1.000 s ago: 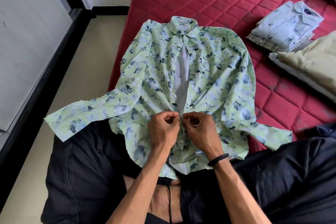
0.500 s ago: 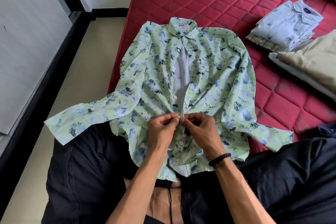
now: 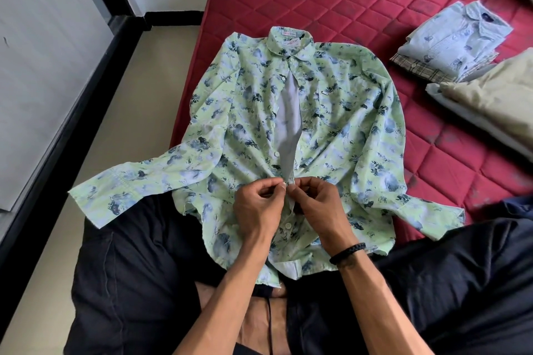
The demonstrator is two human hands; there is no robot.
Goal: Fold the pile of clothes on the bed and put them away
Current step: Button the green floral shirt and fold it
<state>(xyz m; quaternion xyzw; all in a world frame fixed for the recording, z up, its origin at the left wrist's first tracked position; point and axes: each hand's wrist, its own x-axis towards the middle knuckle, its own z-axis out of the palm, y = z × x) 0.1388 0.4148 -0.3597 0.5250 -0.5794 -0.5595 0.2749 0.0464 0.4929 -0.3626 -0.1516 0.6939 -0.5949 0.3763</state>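
shirt flat on bed, hem over lap | left hand + right hand each pinch placket edge mid-front, buttoning | thin, limp, light fabric; take by placket or shoulders

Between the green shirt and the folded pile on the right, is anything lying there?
No. The head view shows only bare red mattress between the green shirt and the folded pile.

collar label: white tag inside the green flowered shirt, red print too small to read
dark neck tag: on the folded shirt far right, nothing legible
readable text: none
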